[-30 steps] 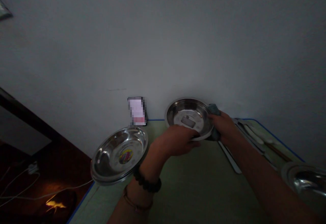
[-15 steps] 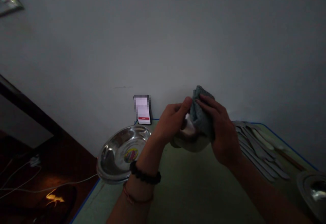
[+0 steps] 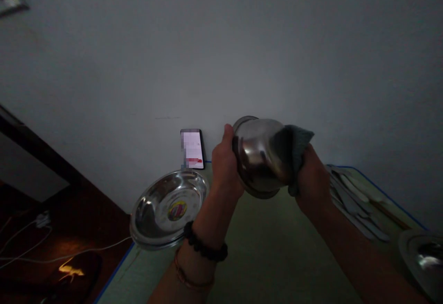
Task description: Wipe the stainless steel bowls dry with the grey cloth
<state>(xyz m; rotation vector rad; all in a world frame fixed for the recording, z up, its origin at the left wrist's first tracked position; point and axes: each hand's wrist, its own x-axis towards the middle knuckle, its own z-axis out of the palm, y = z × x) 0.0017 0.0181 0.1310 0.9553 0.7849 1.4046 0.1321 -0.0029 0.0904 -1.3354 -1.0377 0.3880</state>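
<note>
A shiny steel bowl [image 3: 259, 156] is held tipped on its side above the table, its rim toward the left and its base toward the right. My left hand [image 3: 226, 165] grips the rim, thumb up; the fingers behind it are hidden. Pressed against the base of the bowl is a grey-green cloth [image 3: 298, 149], bunched in my right hand [image 3: 313, 179]. The fingers of that hand are partly covered by the cloth.
Left of my forearm sits a stack of wide steel plates [image 3: 155, 216] with a round label. A phone [image 3: 192, 149] leans on the wall. Several pieces of cutlery [image 3: 353, 202] lie at the right, near another steel dish [image 3: 424, 258]. The table [image 3: 263, 253] has a blue edge.
The bowl has been turned so its outer side now faces me. My right hand has moved the cloth right, onto the base. My left hand has shifted slightly left.
</note>
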